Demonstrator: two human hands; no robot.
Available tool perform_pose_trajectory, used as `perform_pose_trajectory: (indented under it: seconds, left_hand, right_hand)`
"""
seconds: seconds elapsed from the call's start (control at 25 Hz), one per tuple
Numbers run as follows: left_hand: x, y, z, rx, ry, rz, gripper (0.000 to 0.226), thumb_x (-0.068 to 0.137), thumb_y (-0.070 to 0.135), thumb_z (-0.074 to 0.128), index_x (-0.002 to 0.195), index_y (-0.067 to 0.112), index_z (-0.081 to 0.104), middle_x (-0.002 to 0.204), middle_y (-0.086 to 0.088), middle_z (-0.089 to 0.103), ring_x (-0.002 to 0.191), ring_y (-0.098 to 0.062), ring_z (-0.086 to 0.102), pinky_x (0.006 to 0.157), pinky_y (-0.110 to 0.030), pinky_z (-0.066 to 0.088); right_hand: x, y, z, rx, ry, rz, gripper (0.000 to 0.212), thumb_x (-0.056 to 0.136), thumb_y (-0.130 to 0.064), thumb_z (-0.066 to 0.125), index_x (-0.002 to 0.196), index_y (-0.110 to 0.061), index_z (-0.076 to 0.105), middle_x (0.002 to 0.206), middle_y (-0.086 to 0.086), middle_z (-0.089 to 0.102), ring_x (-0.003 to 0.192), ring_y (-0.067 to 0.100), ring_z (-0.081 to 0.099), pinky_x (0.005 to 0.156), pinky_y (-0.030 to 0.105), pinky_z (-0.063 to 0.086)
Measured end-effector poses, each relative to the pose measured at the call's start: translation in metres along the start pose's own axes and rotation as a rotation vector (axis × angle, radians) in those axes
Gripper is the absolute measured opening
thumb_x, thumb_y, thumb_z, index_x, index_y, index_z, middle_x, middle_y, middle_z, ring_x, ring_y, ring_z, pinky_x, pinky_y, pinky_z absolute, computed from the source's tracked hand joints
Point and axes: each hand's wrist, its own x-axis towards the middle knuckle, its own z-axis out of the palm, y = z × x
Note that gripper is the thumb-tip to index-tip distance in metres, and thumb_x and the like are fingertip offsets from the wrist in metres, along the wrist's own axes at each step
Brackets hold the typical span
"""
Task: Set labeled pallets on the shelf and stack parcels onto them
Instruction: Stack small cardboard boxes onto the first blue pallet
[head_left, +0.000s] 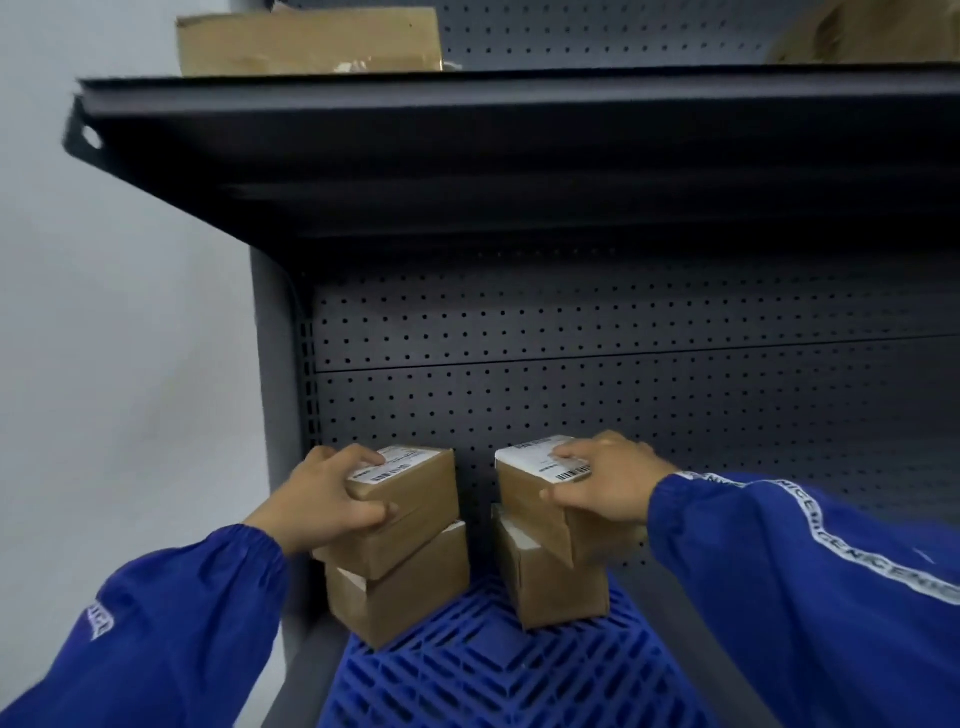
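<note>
A blue slatted plastic pallet (519, 670) lies on the lower shelf of a dark metal rack. Two stacks of two brown parcels stand at its back. My left hand (327, 499) grips the upper left parcel (415, 512), thumb on its front face, fingers on its white label. That parcel sits on the lower left parcel (400, 592). My right hand (602, 480) grips the upper right parcel (535, 506), which sits tilted on the lower right parcel (550, 587). Both top parcels show barcode labels.
The pegboard back panel (623, 374) stands right behind the stacks. An upper shelf (467, 135) overhangs the work space and carries a long cardboard box (311, 44) and another box (872, 31) at the right. A pale wall (104, 338) lies left of the rack.
</note>
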Motion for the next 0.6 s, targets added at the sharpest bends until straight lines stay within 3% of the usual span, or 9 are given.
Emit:
perform_pose_trajectory:
  seconds: [0.16, 0.24, 0.36, 0.52, 0.6]
  left_hand:
    - [0.016, -0.018, -0.002, -0.050, -0.066, 0.038, 0.053, 0.059, 0.058, 0.067, 0.106, 0.050, 0.044, 0.114, 0.001, 0.039, 0.102, -0.018, 0.046, 0.089, -0.028, 0.040]
    - [0.021, -0.023, -0.004, -0.052, -0.081, 0.044, 0.065, 0.048, 0.067, 0.058, 0.109, 0.051, 0.046, 0.114, 0.002, 0.041, 0.105, -0.018, 0.045, 0.090, -0.026, 0.037]
    - [0.027, -0.026, -0.001, -0.038, -0.070, 0.066, 0.076, 0.047, 0.067, 0.055, 0.120, 0.046, 0.048, 0.119, 0.001, 0.043, 0.107, -0.017, 0.044, 0.090, -0.025, 0.035]
    - [0.026, -0.031, 0.003, 0.007, -0.036, 0.090, 0.088, 0.045, 0.076, 0.050, 0.127, 0.044, 0.046, 0.123, 0.002, 0.044, 0.117, -0.020, 0.041, 0.099, -0.032, 0.035]
    - [0.023, -0.029, 0.005, 0.053, -0.009, 0.079, 0.094, 0.045, 0.081, 0.047, 0.131, 0.046, 0.041, 0.138, -0.001, 0.040, 0.129, -0.024, 0.033, 0.109, -0.041, 0.029]
  right_hand:
    - [0.018, -0.001, 0.002, 0.037, -0.026, -0.045, 0.061, 0.081, -0.054, 0.055, 0.138, -0.042, 0.036, 0.146, -0.001, 0.031, 0.129, 0.021, 0.035, 0.100, 0.028, 0.034]
    - [0.023, 0.000, 0.003, 0.049, -0.042, -0.057, 0.059, 0.082, -0.050, 0.055, 0.137, -0.044, 0.036, 0.149, -0.003, 0.029, 0.132, 0.020, 0.033, 0.100, 0.027, 0.032]
    - [0.032, 0.001, 0.007, 0.042, -0.069, -0.053, 0.059, 0.082, -0.048, 0.054, 0.137, -0.047, 0.032, 0.153, -0.004, 0.024, 0.136, 0.021, 0.028, 0.105, 0.028, 0.028]
    - [0.038, 0.002, 0.012, 0.007, -0.093, -0.032, 0.064, 0.081, -0.053, 0.052, 0.139, -0.050, 0.024, 0.157, -0.002, 0.012, 0.143, 0.030, 0.009, 0.115, 0.040, 0.015]
    - [0.034, 0.002, 0.011, 0.037, -0.105, -0.021, 0.069, 0.080, -0.060, 0.052, 0.140, -0.049, 0.021, 0.158, -0.004, 0.005, 0.144, 0.031, -0.003, 0.115, 0.044, 0.006]
